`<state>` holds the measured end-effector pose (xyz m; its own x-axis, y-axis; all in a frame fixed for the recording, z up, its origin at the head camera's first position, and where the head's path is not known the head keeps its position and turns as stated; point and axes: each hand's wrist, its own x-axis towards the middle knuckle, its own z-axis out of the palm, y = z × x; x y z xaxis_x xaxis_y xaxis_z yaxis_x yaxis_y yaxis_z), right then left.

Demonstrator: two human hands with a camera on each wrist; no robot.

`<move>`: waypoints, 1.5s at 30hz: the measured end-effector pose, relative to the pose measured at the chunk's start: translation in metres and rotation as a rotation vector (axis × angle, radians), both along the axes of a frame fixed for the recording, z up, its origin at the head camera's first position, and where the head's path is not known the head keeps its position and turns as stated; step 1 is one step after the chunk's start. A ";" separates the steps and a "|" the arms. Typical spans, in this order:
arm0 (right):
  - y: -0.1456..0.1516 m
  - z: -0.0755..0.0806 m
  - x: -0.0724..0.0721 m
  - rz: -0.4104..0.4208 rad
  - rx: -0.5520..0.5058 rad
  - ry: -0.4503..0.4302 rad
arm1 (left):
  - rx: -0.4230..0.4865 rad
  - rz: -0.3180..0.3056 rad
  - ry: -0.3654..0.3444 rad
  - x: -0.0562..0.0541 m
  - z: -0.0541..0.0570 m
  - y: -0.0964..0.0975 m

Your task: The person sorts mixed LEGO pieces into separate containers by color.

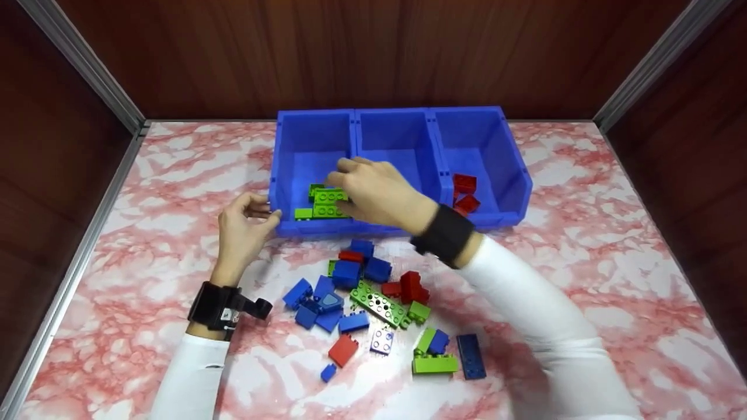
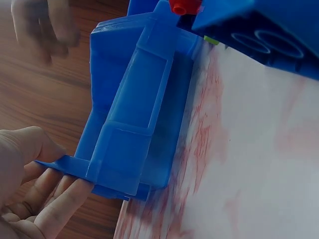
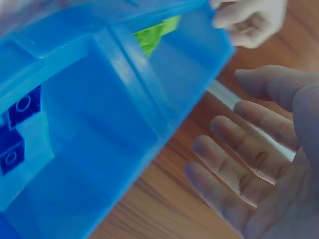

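Loose red, blue, white and lime-green plastic bricks (image 1: 379, 303) lie near on the pink-and-white marbled table (image 1: 583, 262), before our three-compartment blue plastic bin (image 1: 392, 134). Our left hand (image 1: 242, 224) pinches its left near edge, probably steadying it. Our right hand (image 1: 376, 192), fingers loosely spread, holds nothing above the left divider (image 1: 353, 137). Inside, seemingly colour-grouped, lie lime-green bricks (image 1: 325, 209) left, red bricks (image 1: 465, 184) right.
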<state>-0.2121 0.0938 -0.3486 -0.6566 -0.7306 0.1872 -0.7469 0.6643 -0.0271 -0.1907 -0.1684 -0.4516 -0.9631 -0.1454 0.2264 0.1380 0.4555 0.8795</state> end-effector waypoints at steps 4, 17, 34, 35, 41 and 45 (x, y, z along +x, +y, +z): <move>0.030 0.006 0.021 0.061 -0.068 0.035 | 0.007 0.005 0.015 0.000 -0.001 0.000; 0.137 -0.030 0.086 0.180 -0.149 0.013 | 0.005 -0.001 0.027 -0.001 0.000 0.000; 0.188 -0.086 0.159 0.001 0.010 -0.369 | 0.039 -0.007 0.020 -0.001 -0.002 0.002; 0.189 -0.089 0.161 -0.025 0.038 -0.389 | 0.038 -0.007 0.025 -0.001 -0.002 0.002; 0.187 -0.099 0.168 -0.045 0.136 -0.409 | 0.024 -0.011 0.036 -0.001 -0.001 0.001; 0.187 -0.099 0.169 -0.031 0.139 -0.389 | 0.019 -0.016 0.030 0.000 0.000 0.000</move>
<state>-0.0430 0.2803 -0.4477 -0.6813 -0.7100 -0.1783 -0.6780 0.7038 -0.2120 -0.1904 -0.1679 -0.4515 -0.9582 -0.1343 0.2526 0.1716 0.4365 0.8832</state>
